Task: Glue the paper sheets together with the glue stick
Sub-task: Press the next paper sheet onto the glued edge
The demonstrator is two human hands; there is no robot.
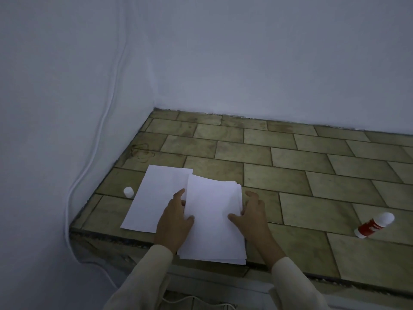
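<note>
Left hand [174, 222] and right hand [250, 218] are pinching the paper stack [212, 218] by its sides, thumbs on top; a single sheet [154, 198] is lying just left, the glue stick [375, 224] well apart, so gluing is likely not yet starting

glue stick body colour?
Red with a white cap, glue stick lying on the tiles; head view.

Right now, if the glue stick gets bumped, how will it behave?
The glue stick lies on its side on the tiled counter. It is a round tube, so it will probably roll. It looks small and plastic: likely light and rigid. The smooth tiles may let it skid.
</note>
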